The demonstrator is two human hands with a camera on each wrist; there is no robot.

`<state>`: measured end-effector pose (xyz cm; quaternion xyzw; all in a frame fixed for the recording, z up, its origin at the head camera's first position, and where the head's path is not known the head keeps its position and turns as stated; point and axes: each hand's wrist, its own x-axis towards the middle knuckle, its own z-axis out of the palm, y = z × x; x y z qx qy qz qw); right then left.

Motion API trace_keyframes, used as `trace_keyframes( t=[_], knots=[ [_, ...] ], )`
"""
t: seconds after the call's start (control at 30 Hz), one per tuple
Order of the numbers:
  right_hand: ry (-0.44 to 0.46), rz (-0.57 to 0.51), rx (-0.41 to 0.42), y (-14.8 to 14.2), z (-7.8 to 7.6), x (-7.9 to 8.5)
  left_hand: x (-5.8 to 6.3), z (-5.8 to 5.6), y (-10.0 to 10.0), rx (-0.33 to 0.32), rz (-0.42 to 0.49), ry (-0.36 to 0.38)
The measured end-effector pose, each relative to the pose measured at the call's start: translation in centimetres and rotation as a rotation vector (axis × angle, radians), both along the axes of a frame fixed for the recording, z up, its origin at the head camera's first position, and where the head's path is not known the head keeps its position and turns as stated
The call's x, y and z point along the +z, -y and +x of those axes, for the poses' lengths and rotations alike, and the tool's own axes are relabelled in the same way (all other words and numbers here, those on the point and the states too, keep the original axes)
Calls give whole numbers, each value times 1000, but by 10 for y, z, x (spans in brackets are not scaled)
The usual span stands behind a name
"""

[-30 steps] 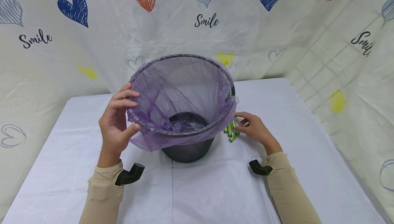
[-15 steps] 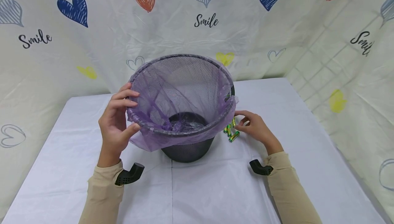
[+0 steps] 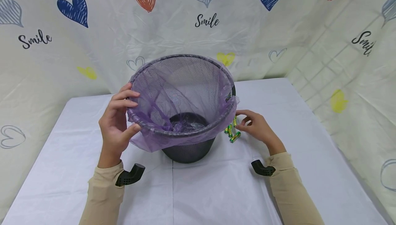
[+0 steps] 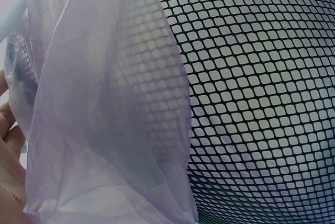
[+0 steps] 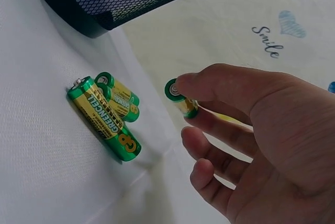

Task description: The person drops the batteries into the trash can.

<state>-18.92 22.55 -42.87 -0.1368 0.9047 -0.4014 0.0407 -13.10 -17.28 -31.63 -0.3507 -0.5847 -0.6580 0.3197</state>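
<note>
Pinched battery (image 5: 186, 104) in right hand (image 3: 256, 127), near loose batteries (image 5: 104, 118) legible only in right-wrist view; gripped bin (image 3: 188, 153) with left hand (image 3: 116, 120), cropped in left-wrist view.

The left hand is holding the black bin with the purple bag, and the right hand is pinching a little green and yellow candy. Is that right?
Not quite: it isn't a candy. The right wrist view shows the right hand pinching a green and yellow battery. The left hand is holding the black bin with the purple bag, as you said.
</note>
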Motion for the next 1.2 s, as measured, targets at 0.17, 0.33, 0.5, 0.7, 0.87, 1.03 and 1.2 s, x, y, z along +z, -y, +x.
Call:
trace_keyframes(
  t=[0.17,0.33,0.5,0.7,0.87,1.03,1.2],
  knots=[
    [-28,-1,5,-1,0,1,0,0,-1,-3,3,-3],
    [-44,-8,7,-1,1,5,1,0,-1,-5,7,-9],
    [-49,-11,8,-1,2,9,1,0,-2,-9,11,-14],
    [-64,-4,1,-2,2,10,2,0,-2,-6,8,-11],
    [-70,15,-14,3,8,20,2,0,-2,-7,7,-12],
    [-93,11,-6,13,18,42,2,0,-3,-6,6,-17],
    [-130,3,13,11,18,41,2,1,-3,-5,3,-12]
  ],
)
